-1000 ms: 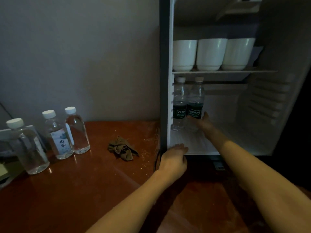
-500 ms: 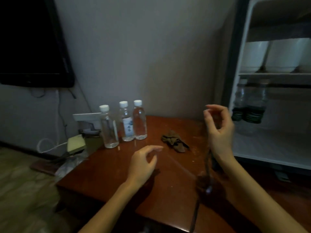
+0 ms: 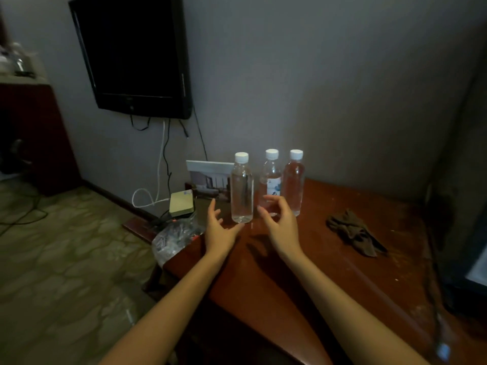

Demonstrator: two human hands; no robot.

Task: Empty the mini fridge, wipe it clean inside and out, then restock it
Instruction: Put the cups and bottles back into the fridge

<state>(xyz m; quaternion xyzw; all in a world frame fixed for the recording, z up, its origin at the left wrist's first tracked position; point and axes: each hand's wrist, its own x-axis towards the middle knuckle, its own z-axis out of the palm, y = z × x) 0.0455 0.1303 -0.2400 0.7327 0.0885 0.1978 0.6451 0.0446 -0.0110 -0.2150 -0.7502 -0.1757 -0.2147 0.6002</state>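
Three clear water bottles with white caps stand in a row at the back of the wooden table [image 3: 329, 280]: the nearest and leftmost bottle [image 3: 242, 189], a labelled middle bottle [image 3: 271, 177] and a right bottle [image 3: 294, 180]. My left hand [image 3: 220, 227] is open just left of the nearest bottle, fingers spread, not touching it. My right hand [image 3: 280, 222] is open just right of that bottle, in front of the middle one, fingers loosely curved and holding nothing. A crumpled brown cloth [image 3: 354, 233] lies on the table to the right. Only the mini fridge's dark edge [image 3: 471, 180] shows at far right.
A wall-mounted black TV [image 3: 134, 54] hangs at upper left with cables dangling. A framed card [image 3: 208, 180], a small pale box [image 3: 181, 204] and a plastic bag [image 3: 176, 238] sit at the table's left end. Patterned floor lies to the left.
My view has swung left, away from the fridge interior, to the table. Both hands have left the fridge and moved toward the three bottles, now flanking the nearest one.
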